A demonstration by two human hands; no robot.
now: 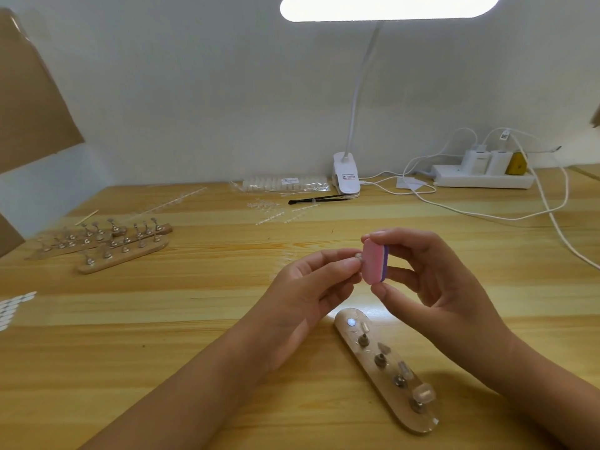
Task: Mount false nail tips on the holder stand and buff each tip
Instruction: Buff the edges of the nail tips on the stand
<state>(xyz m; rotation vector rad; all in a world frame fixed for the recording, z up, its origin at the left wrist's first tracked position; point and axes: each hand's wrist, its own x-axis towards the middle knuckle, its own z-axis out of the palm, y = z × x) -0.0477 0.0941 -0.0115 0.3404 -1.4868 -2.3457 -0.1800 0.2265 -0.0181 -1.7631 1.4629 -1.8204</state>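
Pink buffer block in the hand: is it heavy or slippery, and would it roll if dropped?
Probably light: the right hand holds the buffer block by only thumb and fingertip at its ends. Likely not slippery, as its pink face looks matte. Flat-sided, so it should hardly roll; it looks unbent against the small piece the left hand pinches.

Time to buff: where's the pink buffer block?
Head view, right of centre: the right hand pinches the pink buffer block against the nail tip in the left hand, above the near holder stand.
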